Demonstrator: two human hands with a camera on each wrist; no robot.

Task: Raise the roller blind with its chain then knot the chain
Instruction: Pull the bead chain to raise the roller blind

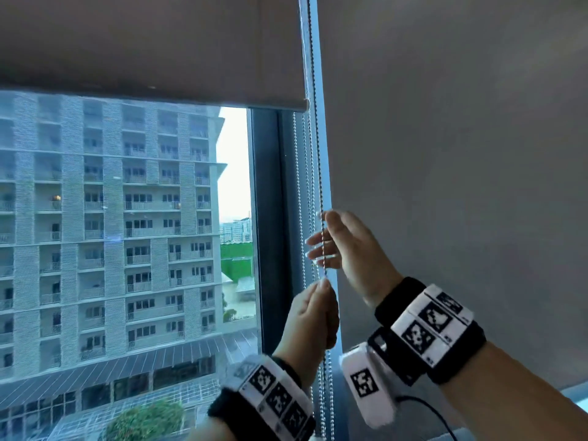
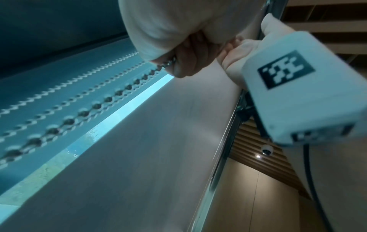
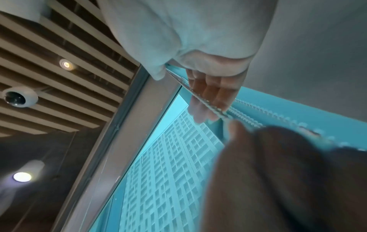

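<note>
I am pinching the chain [image 1: 319,173] with my left hand [image 1: 313,316] low down, while my right hand [image 1: 345,246] is holding it just above with its fingers [image 1: 318,241] loosely spread. The beads could be slipping through that loose upper hold, I judge. The chain is hanging vertically beside the blind [image 1: 152,49], which is covering the window's top.

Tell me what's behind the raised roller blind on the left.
Below the left roller blind's hem, the window shows an apartment building. Behind the fabric, the upper glass is covered and cannot be seen.
</note>
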